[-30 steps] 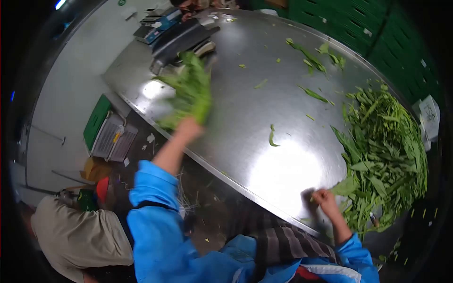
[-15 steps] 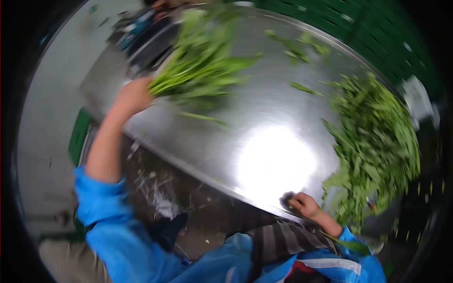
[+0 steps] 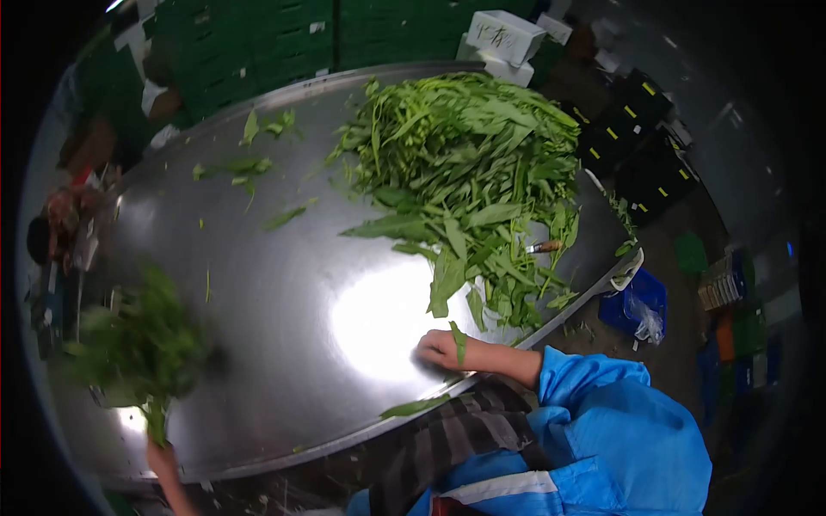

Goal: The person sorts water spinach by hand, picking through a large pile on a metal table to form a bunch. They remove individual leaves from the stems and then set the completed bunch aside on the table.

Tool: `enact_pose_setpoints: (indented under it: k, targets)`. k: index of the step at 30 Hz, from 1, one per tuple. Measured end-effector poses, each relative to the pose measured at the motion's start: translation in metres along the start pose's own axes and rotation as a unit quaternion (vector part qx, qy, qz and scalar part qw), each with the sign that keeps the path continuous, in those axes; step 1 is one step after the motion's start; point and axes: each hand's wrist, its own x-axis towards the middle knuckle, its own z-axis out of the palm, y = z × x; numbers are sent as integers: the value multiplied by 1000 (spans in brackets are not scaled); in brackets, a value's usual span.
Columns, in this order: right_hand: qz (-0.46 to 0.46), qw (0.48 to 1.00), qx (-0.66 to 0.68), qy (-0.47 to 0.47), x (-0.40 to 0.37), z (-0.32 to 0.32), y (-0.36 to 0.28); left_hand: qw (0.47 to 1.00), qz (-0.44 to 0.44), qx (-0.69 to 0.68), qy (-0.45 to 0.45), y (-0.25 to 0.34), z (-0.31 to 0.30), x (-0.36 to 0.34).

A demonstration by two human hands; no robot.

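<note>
A bunch of long-stemmed leafy greens (image 3: pixel 142 344), blurred by motion, stands out from my left hand (image 3: pixel 161 460) at the table's left end. That hand is closed round the stems. My right hand (image 3: pixel 440 348) rests, fingers curled, on the metal table near its front edge; nothing shows in it, though its underside is hidden. A loose leaf (image 3: pixel 459 341) clings across its wrist. Just beyond it lies a large heap of the same greens (image 3: pixel 482 146). A wooden handle (image 3: pixel 544 247) pokes out at the heap's right side.
Scattered leaves (image 3: pixel 245 168) lie on the metal table (image 3: pixel 267 344), and one leaf (image 3: pixel 415 406) sits at its front edge. Green crates (image 3: pixel 396 34) and a white box (image 3: pixel 505 36) stand behind. Dark crates (image 3: pixel 632 107) and a blue basket (image 3: pixel 635 305) are on the right.
The view has swung to the right, so the heap now appears near the middle. My left hand still holds its bunch, now low at the left. The right hand remains by the front edge.
</note>
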Motion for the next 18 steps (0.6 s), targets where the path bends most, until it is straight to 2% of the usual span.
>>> enact_pose_setpoints:
  k: [1, 2, 4, 6, 7, 8, 9, 10, 11, 12, 13, 14, 15, 16, 17, 18]
  targets:
    - [-24, 1000, -18, 9, -3, -7, 9, 996, 66, -52, 14, -22, 40, -9]
    - [5, 998, -55, 20, -10, -17, 11, 982, 101, -154, -48, -24, 56, -26]
    - [64, 989, -125, 39, -31, -37, 14, 961, 138, -231, -69, -39, 86, -51]
    - [29, 980, -189, 52, -48, -56, 42, 961, 135, -235, -49, -6, 66, -67]
    - [104, 979, -178, 3, -57, -68, 45, 964, 117, -237, -31, 12, 52, -78]
    - [124, 976, -177, -15, -65, -75, 58, 980, 68, -173, -65, 48, 21, -82]
    - [191, 958, -205, -63, -67, -82, 71, 986, 61, -139, -62, 83, -8, -89]
    - [167, 969, -183, -17, -67, -89, 66, 995, 53, -81, 13, 94, -7, -92]
    - [68, 987, -139, 47, -67, -92, 81, 995, 36, -20, 87, 108, -5, -98]
    - [197, 979, 49, 19, -58, -101, 52, 987, 10, 36, 157, 123, -3, -104]
    - [131, 991, 11, -32, -50, -91, 64, 973, 29, -5, 228, 154, -22, -123]
    - [76, 996, -13, -42, -55, -84, 84, 957, 25, -99, 272, 196, -36, -146]
    - [2, 1000, -22, -10, -42, -77, 99, 955, -13, -150, 255, 231, -23, -165]
    - [-34, 999, -9, -25, -37, -74, 103, 949, 0, -187, 255, 265, -5, -192]
    - [-69, 997, 6, -40, -31, -64, 98, 965, 1, -124, 233, 297, 29, -221]
    - [-112, 992, 25, -58, -20, -50, 86, 992, 8, -86, 96, 328, 66, -247]
